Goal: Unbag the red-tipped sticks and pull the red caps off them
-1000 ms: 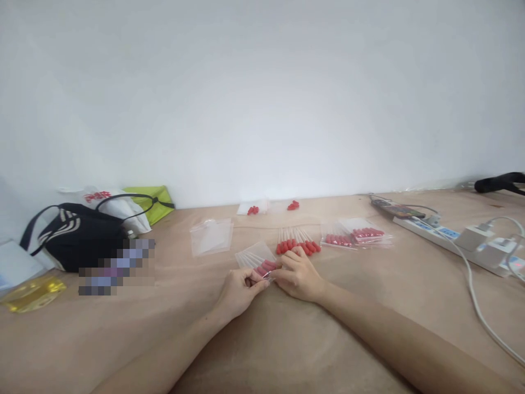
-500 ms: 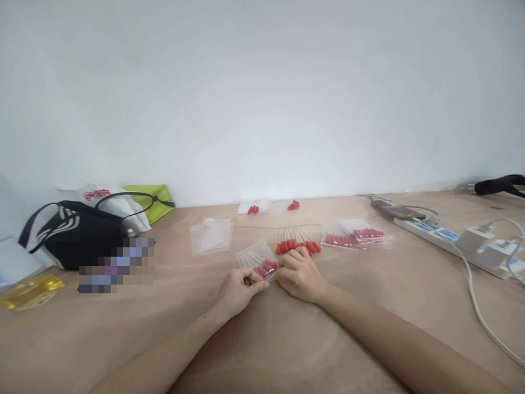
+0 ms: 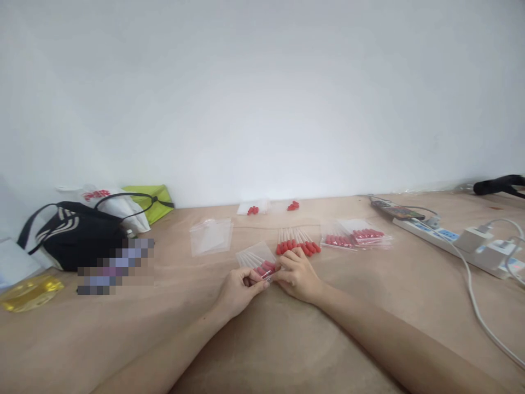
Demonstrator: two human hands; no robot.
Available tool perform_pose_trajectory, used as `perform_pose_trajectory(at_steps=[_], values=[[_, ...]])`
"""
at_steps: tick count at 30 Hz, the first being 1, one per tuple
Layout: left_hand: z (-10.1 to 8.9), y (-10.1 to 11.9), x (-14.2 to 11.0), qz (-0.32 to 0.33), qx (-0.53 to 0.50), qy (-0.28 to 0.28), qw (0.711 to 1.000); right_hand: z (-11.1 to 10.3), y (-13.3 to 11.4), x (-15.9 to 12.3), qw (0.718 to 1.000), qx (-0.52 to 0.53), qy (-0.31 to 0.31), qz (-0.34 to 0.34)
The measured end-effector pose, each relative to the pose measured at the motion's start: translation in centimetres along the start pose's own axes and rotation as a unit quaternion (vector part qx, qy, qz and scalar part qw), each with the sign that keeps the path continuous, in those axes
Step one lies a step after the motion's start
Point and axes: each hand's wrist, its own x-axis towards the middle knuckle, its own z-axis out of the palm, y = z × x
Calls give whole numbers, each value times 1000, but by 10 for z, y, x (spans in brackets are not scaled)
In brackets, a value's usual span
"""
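Note:
My left hand [image 3: 243,288] pinches the near edge of a clear plastic bag [image 3: 256,255] that lies on the table. Inside the bag are several white sticks with red tips. On the bag's near right corner, the fingers of my right hand [image 3: 298,278] are closed too, with thumb and fingertips at its edge. Just beyond my right hand lies a fan of loose red-tipped sticks [image 3: 298,246]. Filled bags of such sticks [image 3: 365,234] overlap to the right. Flat unfilled bags [image 3: 211,236] lie to the left.
Two small clusters of red tips [image 3: 253,210] rest near the wall. At left are a black bag [image 3: 82,235], a green bag [image 3: 158,202] and a yellow-liquid pouch [image 3: 30,293]. A power strip [image 3: 455,241] with chargers, a phone [image 3: 396,210] and a white cable [image 3: 471,293] occupy the right.
My right fingers have shifted slightly left, closer to my left thumb. The bag's near edge looks more folded and shiny between my hands.

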Motion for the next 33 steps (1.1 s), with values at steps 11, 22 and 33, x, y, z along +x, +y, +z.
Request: perform_pose_trajectory(at_steps=[11,22,33], values=[[3,8,13,138,64,-13,988,-1,-2,2,1000,-2,11,4],[10,1,11,156,60,-25,986,2,-7,2,999,24,-36,22],[-19,-4,13,157,68,-58,983,-27,4,-9,937,307,-107,126]])
